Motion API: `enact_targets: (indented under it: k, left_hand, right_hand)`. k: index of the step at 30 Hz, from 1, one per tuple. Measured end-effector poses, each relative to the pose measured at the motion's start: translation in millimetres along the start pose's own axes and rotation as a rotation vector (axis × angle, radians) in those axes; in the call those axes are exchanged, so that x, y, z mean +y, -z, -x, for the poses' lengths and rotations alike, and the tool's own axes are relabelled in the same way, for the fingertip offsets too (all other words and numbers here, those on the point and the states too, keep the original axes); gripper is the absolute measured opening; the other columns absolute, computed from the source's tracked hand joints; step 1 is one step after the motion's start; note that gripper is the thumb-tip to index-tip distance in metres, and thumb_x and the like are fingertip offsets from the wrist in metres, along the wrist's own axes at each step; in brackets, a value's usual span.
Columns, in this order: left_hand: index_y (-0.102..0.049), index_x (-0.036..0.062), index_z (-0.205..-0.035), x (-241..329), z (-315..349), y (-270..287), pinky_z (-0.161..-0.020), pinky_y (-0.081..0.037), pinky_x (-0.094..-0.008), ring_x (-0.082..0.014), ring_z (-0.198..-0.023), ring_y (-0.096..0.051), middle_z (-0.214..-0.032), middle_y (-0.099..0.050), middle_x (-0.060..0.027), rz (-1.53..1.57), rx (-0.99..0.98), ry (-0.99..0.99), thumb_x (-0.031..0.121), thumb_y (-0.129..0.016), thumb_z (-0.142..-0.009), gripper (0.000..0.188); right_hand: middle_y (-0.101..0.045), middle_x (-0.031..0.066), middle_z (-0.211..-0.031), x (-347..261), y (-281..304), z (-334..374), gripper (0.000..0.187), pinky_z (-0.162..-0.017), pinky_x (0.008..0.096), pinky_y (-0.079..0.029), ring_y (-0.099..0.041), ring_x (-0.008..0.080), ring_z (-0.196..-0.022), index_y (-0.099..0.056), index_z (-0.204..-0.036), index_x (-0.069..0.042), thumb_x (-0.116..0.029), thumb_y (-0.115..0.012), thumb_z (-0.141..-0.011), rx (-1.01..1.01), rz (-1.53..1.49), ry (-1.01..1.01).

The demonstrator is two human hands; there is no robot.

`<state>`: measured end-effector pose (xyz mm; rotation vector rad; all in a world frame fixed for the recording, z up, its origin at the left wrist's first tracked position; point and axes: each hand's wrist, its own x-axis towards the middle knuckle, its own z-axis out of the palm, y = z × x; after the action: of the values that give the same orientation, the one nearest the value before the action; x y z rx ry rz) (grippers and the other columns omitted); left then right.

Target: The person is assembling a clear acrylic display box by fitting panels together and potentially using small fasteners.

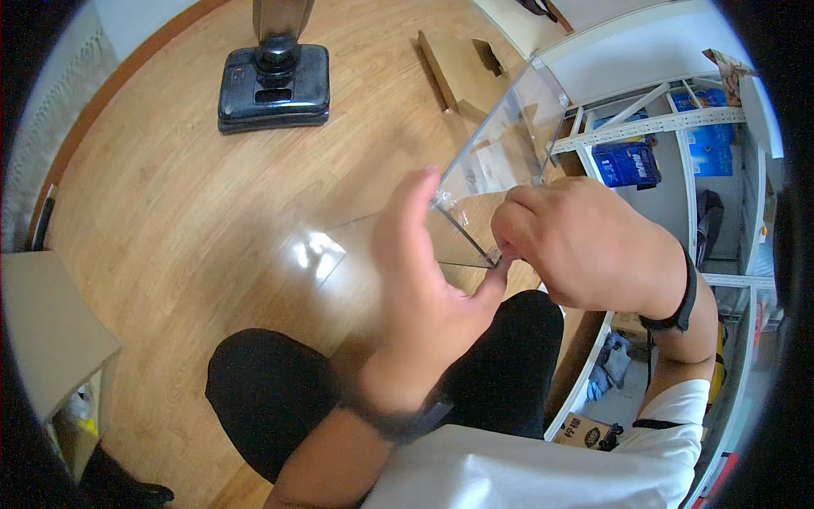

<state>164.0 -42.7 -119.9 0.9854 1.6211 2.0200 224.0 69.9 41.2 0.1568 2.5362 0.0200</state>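
I hold a clear acrylic panel (500, 140) in front of me, above my knees and the wooden floor (170, 212); it tilts up and away from me toward the white shelf unit (661, 123) on my right. My left hand (420, 288) is open, fingers straight and together, the palm set flat against the panel's near lower corner, the thumb tip reaching under to the bottom edge. My right hand (585, 246) is curled, its fingertips pinched on that same bottom edge beside a small dark fitting (493, 257); whether they grip the fitting or only the panel I cannot tell, since my knuckles hide it. A second clear sheet (373, 233) lies lower, just beneath the panel, catching a glare from the light. Farther off on the floor, toward its far edge, stands a black floor cleaner (273, 81); an open cardboard box (462, 68) lies near the shelf unit; blue packages (627, 161) sit on the shelves; a pale cabinet (51, 331) stands at my left.
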Motion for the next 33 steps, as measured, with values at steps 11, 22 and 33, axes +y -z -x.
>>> enact_targets:
  k: [11, 22, 33]
  left_hand:
    - [-0.043, -0.0022, -0.141, -3, 2, -5, -0.108, -0.039, -0.0483, -0.0419, -0.128, -0.050, -0.138, -0.051, -0.0231, 0.068, 0.068, 0.006, 0.003, -0.085, -0.065, 0.087]
    - [-0.042, -0.0009, -0.141, 2, 2, -2, -0.108, -0.040, -0.0473, -0.0419, -0.126, -0.051, -0.137, -0.051, -0.0241, 0.024, 0.066, 0.001, 0.008, -0.083, -0.072, 0.081]
    - [-0.043, 0.0029, -0.140, 11, 8, 11, -0.107, -0.040, -0.0480, -0.0409, -0.125, -0.050, -0.134, -0.053, -0.0220, -0.035, 0.036, 0.006, 0.010, -0.084, -0.065, 0.086]
  right_hand:
    - [-0.062, 0.0144, -0.085, -13, 10, -18, 0.019, -0.069, 0.0446, -0.052, -0.064, 0.0374, -0.080, -0.058, -0.088, -0.004, -0.006, -0.070, -0.074, -0.163, 0.001, -0.119]
    - [-0.063, 0.0188, -0.077, -2, 2, -23, 0.034, -0.067, 0.0468, -0.048, -0.063, 0.0422, -0.078, -0.055, -0.093, -0.002, -0.019, -0.081, -0.079, -0.027, -0.288, -0.350]
    - [-0.064, 0.0050, -0.082, 100, -23, 5, 0.046, -0.071, 0.0302, -0.051, -0.060, 0.0131, -0.077, -0.062, -0.102, 0.001, -0.039, -0.079, -0.087, 0.466, -0.376, -0.809]
